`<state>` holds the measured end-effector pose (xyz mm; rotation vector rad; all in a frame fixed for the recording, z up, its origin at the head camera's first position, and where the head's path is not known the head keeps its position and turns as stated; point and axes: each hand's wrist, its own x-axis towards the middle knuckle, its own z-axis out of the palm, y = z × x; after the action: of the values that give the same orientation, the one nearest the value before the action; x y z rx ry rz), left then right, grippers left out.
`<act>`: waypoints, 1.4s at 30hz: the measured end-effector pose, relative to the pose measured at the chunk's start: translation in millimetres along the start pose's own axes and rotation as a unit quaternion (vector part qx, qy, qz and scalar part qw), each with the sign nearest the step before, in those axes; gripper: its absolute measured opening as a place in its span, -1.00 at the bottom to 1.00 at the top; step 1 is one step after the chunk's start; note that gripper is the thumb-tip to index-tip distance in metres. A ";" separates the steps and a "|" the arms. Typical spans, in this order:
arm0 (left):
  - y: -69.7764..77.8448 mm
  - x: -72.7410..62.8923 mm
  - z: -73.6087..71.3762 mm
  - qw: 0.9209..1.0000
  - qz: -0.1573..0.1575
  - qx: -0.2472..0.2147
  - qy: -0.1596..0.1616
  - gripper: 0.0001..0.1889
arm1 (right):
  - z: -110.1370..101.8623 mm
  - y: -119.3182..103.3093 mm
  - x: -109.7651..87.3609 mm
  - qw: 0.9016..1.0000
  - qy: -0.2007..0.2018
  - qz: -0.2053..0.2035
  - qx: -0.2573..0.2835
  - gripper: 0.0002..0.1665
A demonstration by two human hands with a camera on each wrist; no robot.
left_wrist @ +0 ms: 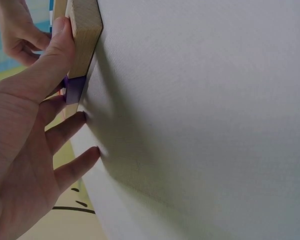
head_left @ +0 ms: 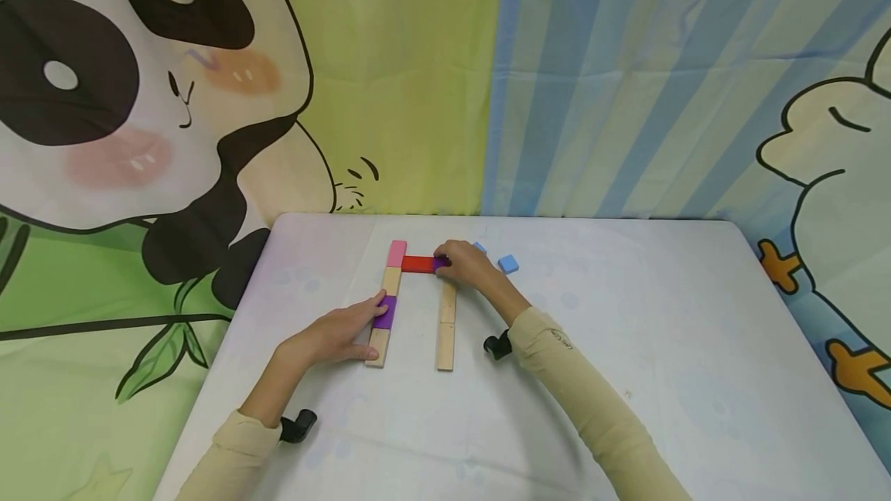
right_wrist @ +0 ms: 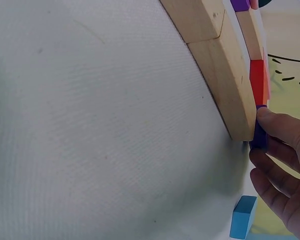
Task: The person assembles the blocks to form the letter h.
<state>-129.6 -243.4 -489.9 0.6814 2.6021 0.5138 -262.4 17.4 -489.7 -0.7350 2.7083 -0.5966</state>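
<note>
A left row of blocks runs away from me: a near wooden block (head_left: 377, 346), a purple block (head_left: 384, 317), another wooden block (head_left: 392, 281) and a pink block (head_left: 397, 253) at the far end. My left hand (head_left: 332, 337) lies along this row, thumb on the near wooden block and fingers extended, the index at the purple one. My right hand (head_left: 469, 263) pinches a second purple block (right_wrist: 259, 137) between thumb and fingers, at the end of a red block (head_left: 418, 264) that reaches across from the pink one. Below it, two wooden blocks (head_left: 445, 342) form the right row.
A blue block (head_left: 508, 264) lies right of my right hand, and another blue block (head_left: 479, 247) is partly hidden behind it. The white table (head_left: 668, 346) ends at a far edge against a printed curtain (head_left: 390, 76). Black wrist cameras (head_left: 298, 425) sit on both wrists.
</note>
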 end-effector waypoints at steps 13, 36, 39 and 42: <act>1.5 -0.3 -0.8 1.000 -0.008 -0.004 -0.004 0.08 | 4.0 3.1 0.6 1.000 0.006 -0.007 -0.003 -0.55; -1.7 1.8 1.1 1.000 -0.007 0.004 -0.003 0.07 | -41.3 99.7 -79.5 0.998 0.055 0.040 -0.008 -0.43; -1.7 2.0 1.5 1.000 -0.004 0.001 -0.003 0.06 | -39.1 109.7 -87.8 0.997 0.063 0.033 -0.008 -0.44; -1.3 2.1 1.8 1.000 -0.006 -0.001 -0.003 0.06 | -37.6 115.0 -93.1 0.997 0.072 0.027 -0.004 -0.44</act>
<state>-130.9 -243.0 -492.6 0.6650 2.5972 0.5107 -246.4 169.1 -495.0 -0.6420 2.8529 -0.6503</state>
